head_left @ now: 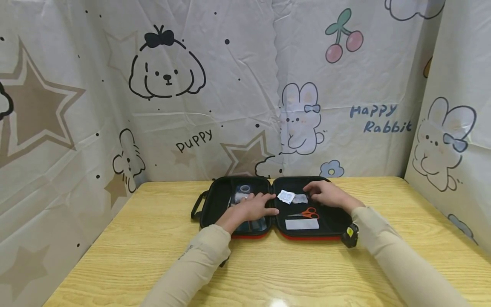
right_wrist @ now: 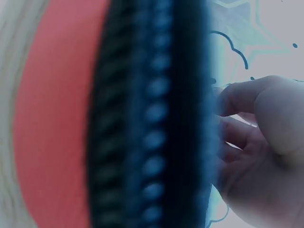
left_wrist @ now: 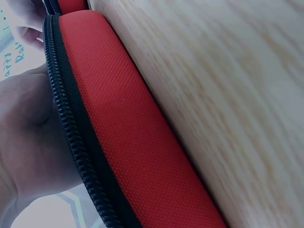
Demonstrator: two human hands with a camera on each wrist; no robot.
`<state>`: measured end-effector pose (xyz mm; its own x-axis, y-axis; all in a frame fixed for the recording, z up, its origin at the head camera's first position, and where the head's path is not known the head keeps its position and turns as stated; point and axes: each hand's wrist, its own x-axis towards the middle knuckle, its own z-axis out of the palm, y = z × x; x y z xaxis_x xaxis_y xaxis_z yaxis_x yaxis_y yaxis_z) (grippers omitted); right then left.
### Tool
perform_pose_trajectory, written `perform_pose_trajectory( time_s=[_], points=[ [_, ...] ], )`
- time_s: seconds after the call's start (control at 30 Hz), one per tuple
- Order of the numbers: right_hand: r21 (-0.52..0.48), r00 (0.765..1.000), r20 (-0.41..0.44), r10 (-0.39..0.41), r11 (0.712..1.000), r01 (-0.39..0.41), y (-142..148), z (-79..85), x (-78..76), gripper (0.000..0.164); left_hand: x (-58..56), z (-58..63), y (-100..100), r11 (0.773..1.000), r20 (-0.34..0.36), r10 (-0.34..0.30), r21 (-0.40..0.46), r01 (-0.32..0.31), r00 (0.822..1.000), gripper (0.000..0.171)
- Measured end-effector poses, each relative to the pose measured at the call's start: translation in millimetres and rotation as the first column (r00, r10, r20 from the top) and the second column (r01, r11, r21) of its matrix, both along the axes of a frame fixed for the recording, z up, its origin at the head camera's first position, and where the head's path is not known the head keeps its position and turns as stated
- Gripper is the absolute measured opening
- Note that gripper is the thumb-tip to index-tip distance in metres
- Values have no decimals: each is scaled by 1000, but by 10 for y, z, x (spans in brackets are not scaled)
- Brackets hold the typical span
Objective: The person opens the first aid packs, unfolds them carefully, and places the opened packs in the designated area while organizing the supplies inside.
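Note:
An unfolded zip case with red outer sides and a black lining (head_left: 333, 219) lies on the table. My left hand (head_left: 251, 209) reaches over its left half, fingers spread and fairly straight, above a clear pouch with a white tape roll (head_left: 244, 188) showing. Over the right half, my right hand (head_left: 326, 192) has loosely bent fingers close to a small pale packet (head_left: 300, 199); nothing shows between them. Beside that packet is a white printed packet (head_left: 285, 196). Orange-handled scissors (head_left: 310, 212) and a white strip (head_left: 302, 224) lie nearer me. In the right wrist view the case rim (right_wrist: 152, 114) hides the fingertips.
A black carrying handle (head_left: 197, 205) sticks out at the case's left side. The wooden table (head_left: 153, 221) extends around the case. Behind and to both sides hangs a printed cloth (head_left: 238, 94). A black device (head_left: 350, 236) sits at my right wrist.

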<state>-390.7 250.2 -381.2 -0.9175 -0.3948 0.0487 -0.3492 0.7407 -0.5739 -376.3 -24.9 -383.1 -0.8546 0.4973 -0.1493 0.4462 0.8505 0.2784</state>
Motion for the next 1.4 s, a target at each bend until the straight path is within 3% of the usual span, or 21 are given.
perform_pose_trajectory(
  time_s=[0.2, 0.3, 0.4, 0.5, 0.63, 0.8, 1.17, 1.4],
  points=[
    [-166, 987, 142, 77, 985, -53, -1, -23, 11, 45, 3, 0, -8, 1000, 11, 4, 3, -4, 1000, 64],
    [-188, 983, 165, 86, 981, -54, 4, -33, 26, 48, 9, -13, -10, 1000, 10, -1, 6, 1, 1000, 64],
    [-137, 993, 108, 41, 990, -26, 15, -40, 42, 46, 14, -29, -9, 1000, 7, -7, 8, 7, 1000, 64],
    [-48, 1000, -6, -7, 999, 7, 33, -48, 53, 40, 17, -38, -3, 1000, 5, -4, 6, 4, 1000, 64],
    [37, 990, -132, -45, 998, 50, 42, -60, 59, 32, 22, -30, 3, 1000, 6, 4, 2, -4, 1000, 64],
    [52, 977, -204, -60, 996, 72, -30, -34, 50, 27, 12, -25, -13, 1000, 12, 4, 11, -4, 1000, 64],
    [90, 985, -165, -52, 994, 67, -212, 57, -36, 27, 22, 3, -6, 1000, 7, 9, 13, -9, 1000, 63],
    [119, 994, -104, 16, 993, -4, -245, 125, -103, 27, 24, -1, 11, 1000, 3, 2, 6, -2, 1000, 63]
  ],
)
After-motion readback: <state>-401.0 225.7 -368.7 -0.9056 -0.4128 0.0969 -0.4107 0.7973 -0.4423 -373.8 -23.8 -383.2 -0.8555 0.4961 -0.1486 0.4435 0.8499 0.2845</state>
